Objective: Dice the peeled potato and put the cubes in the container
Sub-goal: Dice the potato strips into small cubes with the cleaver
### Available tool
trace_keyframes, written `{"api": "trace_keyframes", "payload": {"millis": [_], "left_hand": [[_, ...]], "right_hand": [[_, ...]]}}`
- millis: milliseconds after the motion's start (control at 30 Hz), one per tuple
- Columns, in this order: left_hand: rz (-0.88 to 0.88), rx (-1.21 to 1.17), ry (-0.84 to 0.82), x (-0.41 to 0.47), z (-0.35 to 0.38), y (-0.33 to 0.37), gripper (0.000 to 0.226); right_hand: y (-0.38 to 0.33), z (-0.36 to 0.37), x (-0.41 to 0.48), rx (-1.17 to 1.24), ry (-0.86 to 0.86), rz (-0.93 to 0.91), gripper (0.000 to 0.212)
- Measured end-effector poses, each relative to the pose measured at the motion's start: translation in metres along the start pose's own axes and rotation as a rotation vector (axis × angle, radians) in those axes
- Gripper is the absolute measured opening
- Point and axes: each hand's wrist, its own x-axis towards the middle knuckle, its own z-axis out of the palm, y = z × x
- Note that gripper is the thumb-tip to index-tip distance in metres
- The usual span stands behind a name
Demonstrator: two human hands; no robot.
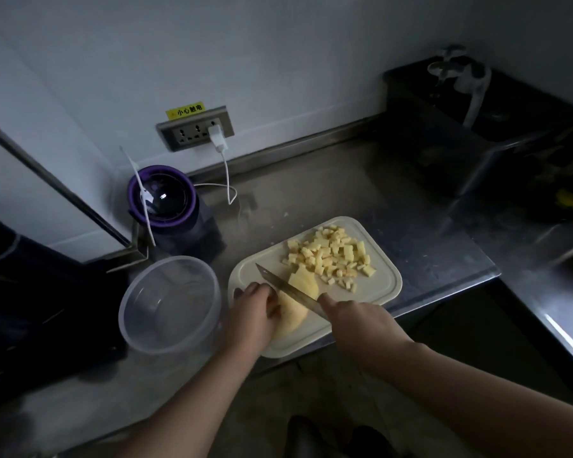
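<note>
Peeled potato (291, 314): I see it lying on the near left part of the cutting board; the part beyond the blade is already sliced into thin slabs that lean together.
Left hand (250, 312): my left grip is closed down on the uncut near end of the potato, fingers curled over its top, pinning it to the board.
Knife (286, 289): the blade lies diagonally across the potato, tip pointing away and to the left, edge down in the flesh between the sliced and the whole part.
Right hand (358, 320): my right grip is wrapped around the knife handle, which the hand hides; the index finger lies forward toward the blade.
Potato cubes (333, 256): a loose heap on the far right half of the board, apart from the uncut piece.
Cutting board (382, 287): pale, rounded rectangle, lying at an angle at the front edge of the worktop.
Container (169, 304): clear round plastic tub, just left of the board, nothing inside that I can see.
Worktop (411, 213): stainless steel, dimly lit.
Blender (166, 200): purple-rimmed, behind the container, near the wall.
Charging cable (227, 173): white, running from a plug in the wall socket strip (194, 128) down toward the blender.
Sink (477, 127): dark basin at the far right, with a tap above it.
</note>
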Motion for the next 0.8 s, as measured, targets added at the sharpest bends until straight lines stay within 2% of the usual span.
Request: {"api": "trace_keyframes", "payload": {"millis": [100,300,800], "left_hand": [[0.063,0.118,-0.001,-0.003,0.004,0.005,0.023],[0.105,0.175,0.037,-0.003,0.009,0.007,0.027],[0.092,0.153,0.024,0.001,0.014,0.000,0.025]], "right_hand": [[-0.005,0.002,-0.004,-0.038,0.000,-0.011,0.052],[-0.006,0.008,-0.005,-0.074,0.023,-0.028,0.054],[-0.006,0.014,-0.001,-0.091,-0.007,-0.078,0.053]]}}
